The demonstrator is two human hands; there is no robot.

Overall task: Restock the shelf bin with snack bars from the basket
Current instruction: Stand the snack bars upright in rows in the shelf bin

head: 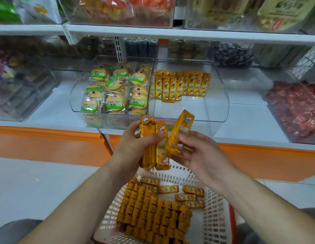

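Note:
A white plastic basket [213, 205] below me holds several yellow snack bars [149, 213], most packed on end, a few lying loose. My left hand [133, 143] grips a small stack of yellow bars [154, 152] upright above the basket. My right hand [202, 154] pinches one more yellow bar [181, 132], tilted, right beside that stack. Ahead on the shelf a clear bin [220, 110] has a row of the same bars [181, 85] standing at its back; its front floor is bare.
A clear bin of round green-labelled biscuits [114, 90] sits left of the snack bar bin. A bin of red-wrapped sweets [294, 110] stands at the right. Another shelf [170, 32] with more bins runs overhead. An orange shelf edge [47, 143] runs below.

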